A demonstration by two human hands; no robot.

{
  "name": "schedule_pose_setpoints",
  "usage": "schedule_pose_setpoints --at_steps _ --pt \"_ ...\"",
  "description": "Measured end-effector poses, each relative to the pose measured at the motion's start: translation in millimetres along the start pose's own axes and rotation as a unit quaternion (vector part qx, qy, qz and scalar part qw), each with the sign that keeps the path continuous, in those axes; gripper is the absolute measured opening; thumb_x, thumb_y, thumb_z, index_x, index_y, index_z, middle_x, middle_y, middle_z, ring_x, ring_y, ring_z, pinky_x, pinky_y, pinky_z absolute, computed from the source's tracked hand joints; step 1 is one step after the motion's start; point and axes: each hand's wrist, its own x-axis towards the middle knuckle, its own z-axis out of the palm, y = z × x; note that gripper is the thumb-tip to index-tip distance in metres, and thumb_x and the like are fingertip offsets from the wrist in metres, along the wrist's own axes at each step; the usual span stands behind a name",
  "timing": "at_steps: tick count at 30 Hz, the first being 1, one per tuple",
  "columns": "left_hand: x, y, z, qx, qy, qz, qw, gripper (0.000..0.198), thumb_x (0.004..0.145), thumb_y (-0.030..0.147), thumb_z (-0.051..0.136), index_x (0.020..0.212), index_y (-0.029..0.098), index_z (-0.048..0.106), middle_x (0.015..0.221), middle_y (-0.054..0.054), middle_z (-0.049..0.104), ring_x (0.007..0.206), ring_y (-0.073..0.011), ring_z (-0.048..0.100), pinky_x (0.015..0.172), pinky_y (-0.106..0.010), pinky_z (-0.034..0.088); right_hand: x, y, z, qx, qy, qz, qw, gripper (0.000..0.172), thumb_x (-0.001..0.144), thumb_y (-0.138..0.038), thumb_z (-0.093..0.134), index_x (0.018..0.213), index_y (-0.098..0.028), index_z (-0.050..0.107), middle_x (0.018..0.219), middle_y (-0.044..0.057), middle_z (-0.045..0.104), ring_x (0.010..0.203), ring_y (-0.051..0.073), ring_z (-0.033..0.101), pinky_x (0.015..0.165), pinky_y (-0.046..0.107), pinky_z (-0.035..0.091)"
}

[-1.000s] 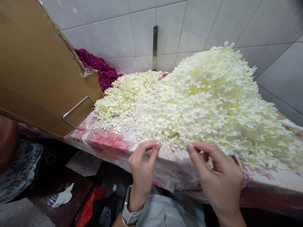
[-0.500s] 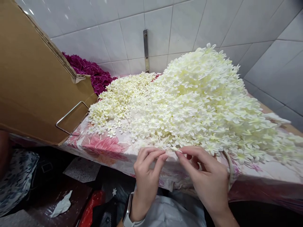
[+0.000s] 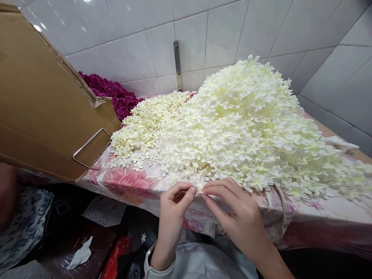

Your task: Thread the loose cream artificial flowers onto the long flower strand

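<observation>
Both hands meet over the table's front edge, fingertips almost touching. Between them shows a small white flower (image 3: 199,189) with a yellowish centre, partly covered by the fingers. My left hand (image 3: 173,213) is closed, thumb and index finger pinched at the flower's left side. From the right, my right hand (image 3: 240,213) pinches the same flower between thumb and fingers. Just behind the hands rises a large heap of white flowers (image 3: 247,120). A lower spread of smaller, creamier flowers (image 3: 157,116) lies to its left.
A floral cloth (image 3: 130,180) covers the table. At the left stands a cardboard box (image 3: 52,108) beside a bent wire frame (image 3: 91,145), with purple flowers (image 3: 113,93) behind. A metal bracket (image 3: 178,66) is on the tiled wall. Part of another person (image 3: 8,193) shows at far left.
My hands have come together: the right moved left, and its fingertips now meet the left ones at the flower. The view has shifted slightly.
</observation>
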Motion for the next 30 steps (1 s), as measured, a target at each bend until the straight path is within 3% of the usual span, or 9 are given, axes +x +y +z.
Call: schedule_pose_setpoints --at_steps 2,6,9,13,16,20,26,30 --pt "2 -2 -2.1 -0.016 0.008 -0.006 1.000 0.015 0.065 0.026 0.073 0.058 0.015 0.067 0.052 0.002 0.056 0.057 -0.0110 0.052 0.058 -0.020 0.043 2 0 0 0.024 -0.005 0.023 0.999 0.014 0.086 -0.008 0.053 0.080 -0.019 0.057 0.079 0.003 0.060 0.075 0.017 0.056 0.065 0.028 0.047" --pt "5 -3 -4.5 -0.094 0.015 -0.029 0.995 0.020 0.062 0.029 0.076 0.055 0.014 0.066 0.051 0.003 0.056 0.051 -0.0088 0.052 0.056 -0.020 0.044 7 -3 -2 0.111 -0.081 0.114 0.984 0.011 0.088 -0.015 0.054 0.081 -0.021 0.060 0.081 0.001 0.062 0.072 0.014 0.057 0.061 0.024 0.045" --pt "7 -3 -5.5 -0.173 0.055 -0.064 0.981 0.021 0.056 0.029 0.081 0.059 0.014 0.067 0.055 0.003 0.060 0.049 -0.0074 0.055 0.055 -0.018 0.046 11 -5 -3 0.120 -0.060 0.145 0.980 0.010 0.087 -0.016 0.055 0.080 -0.020 0.060 0.080 0.000 0.062 0.064 0.012 0.054 0.052 0.022 0.041" --pt "10 -4 -8.5 -0.204 0.115 -0.065 0.970 0.025 0.051 0.028 0.084 0.065 0.015 0.066 0.061 0.003 0.064 0.052 -0.0080 0.061 0.056 -0.016 0.049 15 1 4 -0.022 0.036 0.032 0.999 0.014 0.086 -0.008 0.052 0.079 -0.019 0.056 0.077 0.001 0.060 0.070 0.014 0.055 0.059 0.024 0.043" --pt "11 -5 -11.2 -0.185 0.121 -0.042 0.974 0.023 0.056 0.027 0.082 0.067 0.015 0.066 0.063 0.003 0.066 0.057 -0.0087 0.064 0.060 -0.016 0.051 17 11 11 -0.157 0.017 -0.043 0.986 0.016 0.088 -0.005 0.047 0.082 -0.017 0.055 0.080 0.006 0.059 0.078 0.019 0.055 0.067 0.029 0.045" --pt "11 -7 -13.3 -0.159 0.119 -0.036 0.979 0.021 0.059 0.028 0.080 0.067 0.015 0.065 0.064 0.003 0.066 0.060 -0.0095 0.065 0.062 -0.017 0.051 16 16 15 -0.218 -0.027 -0.045 0.975 0.014 0.089 -0.006 0.045 0.087 -0.016 0.056 0.085 0.008 0.058 0.081 0.021 0.055 0.068 0.032 0.045" --pt "10 -9 -13.1 -0.136 0.098 -0.046 0.985 0.024 0.056 0.025 0.081 0.065 0.013 0.062 0.059 0.002 0.064 0.058 -0.0091 0.061 0.061 -0.018 0.049 12 10 10 -0.204 0.034 -0.046 0.977 0.010 0.090 -0.008 0.049 0.091 -0.016 0.055 0.084 0.007 0.058 0.080 0.020 0.055 0.070 0.030 0.045" --pt "9 -11 -11.2 -0.129 0.103 -0.054 0.985 0.028 0.054 0.023 0.081 0.066 0.014 0.058 0.058 0.003 0.061 0.058 -0.0079 0.057 0.059 -0.017 0.046 12 14 10 -0.219 0.032 -0.050 0.974 0.008 0.091 -0.012 0.048 0.095 -0.014 0.055 0.085 0.008 0.058 0.081 0.020 0.055 0.071 0.031 0.046"
